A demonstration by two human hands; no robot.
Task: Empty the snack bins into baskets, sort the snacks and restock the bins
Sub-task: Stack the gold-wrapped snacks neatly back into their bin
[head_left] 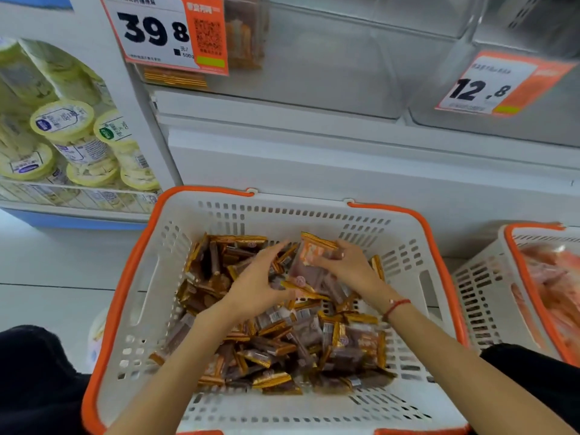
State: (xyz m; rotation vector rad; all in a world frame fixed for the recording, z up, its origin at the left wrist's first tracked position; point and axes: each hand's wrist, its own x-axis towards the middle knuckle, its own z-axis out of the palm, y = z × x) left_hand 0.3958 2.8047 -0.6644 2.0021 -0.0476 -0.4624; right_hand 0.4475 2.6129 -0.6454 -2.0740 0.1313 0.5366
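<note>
Snack packs [276,346] in basket [314,215]; 2nd basket [480,296] to right.

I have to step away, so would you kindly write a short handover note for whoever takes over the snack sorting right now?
Left hand: in the front basket, fingers curled into the brown-and-gold snack packets.
Right hand: holds a small bunch of packets lifted above the pile.
Second basket at right holds pink packets.
Done: both clear bins above look nearly emptied; a few packets remain behind the 39.8 price tag.
Left: finish sorting, then restock the bins.
</note>
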